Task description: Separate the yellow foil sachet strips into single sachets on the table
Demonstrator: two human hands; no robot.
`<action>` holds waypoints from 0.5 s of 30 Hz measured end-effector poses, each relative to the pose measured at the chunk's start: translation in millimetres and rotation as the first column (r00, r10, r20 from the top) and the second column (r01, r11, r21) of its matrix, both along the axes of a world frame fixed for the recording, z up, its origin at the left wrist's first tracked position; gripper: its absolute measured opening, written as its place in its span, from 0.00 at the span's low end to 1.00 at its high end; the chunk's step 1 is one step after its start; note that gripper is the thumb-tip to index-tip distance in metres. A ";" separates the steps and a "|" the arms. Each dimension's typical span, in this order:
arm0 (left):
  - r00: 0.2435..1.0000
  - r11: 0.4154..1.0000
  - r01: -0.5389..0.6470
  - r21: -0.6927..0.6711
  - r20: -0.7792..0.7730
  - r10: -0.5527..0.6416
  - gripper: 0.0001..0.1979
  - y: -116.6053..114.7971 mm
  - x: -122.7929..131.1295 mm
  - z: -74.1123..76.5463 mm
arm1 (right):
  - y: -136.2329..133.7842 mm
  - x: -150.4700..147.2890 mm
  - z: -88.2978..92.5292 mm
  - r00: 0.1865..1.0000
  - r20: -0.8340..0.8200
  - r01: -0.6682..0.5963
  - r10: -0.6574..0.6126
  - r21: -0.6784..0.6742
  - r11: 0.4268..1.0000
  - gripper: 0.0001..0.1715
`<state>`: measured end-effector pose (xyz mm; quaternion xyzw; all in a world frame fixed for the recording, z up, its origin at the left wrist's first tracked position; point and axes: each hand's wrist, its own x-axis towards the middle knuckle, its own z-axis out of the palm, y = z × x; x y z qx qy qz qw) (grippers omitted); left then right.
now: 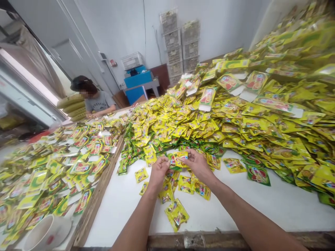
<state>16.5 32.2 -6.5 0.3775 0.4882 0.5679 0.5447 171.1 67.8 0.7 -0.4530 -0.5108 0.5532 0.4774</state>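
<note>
Both my hands grip small printed packets over the white table (115,212). My left hand (159,171) pinches the left end of a green and yellow packet (173,161). On the other side, my right hand (198,166) has its fingers closed on the right end of a yellow packet (182,155), which overlaps the green one. Loose yellow packets (177,213) lie on the tabletop beneath and in front of my hands. Just beyond them rises a large heap of yellow packets (180,122), with green ones along its lower edge.
Flat cartons (206,97) lie on the heap. Left of a wooden divider (101,195), many small cartons (85,167) are spread out, with a white cup (43,233) near the front. A person (98,101) sits at the far left. Stacked crates (174,45) stand by the wall.
</note>
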 end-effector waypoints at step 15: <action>0.987 0.992 0.107 -0.069 -0.115 -0.115 0.19 -1.1 -3.2 0.9 | -4.9 -2.5 -8.3 0.985 0.166 -0.071 0.053 0.105 0.992 0.14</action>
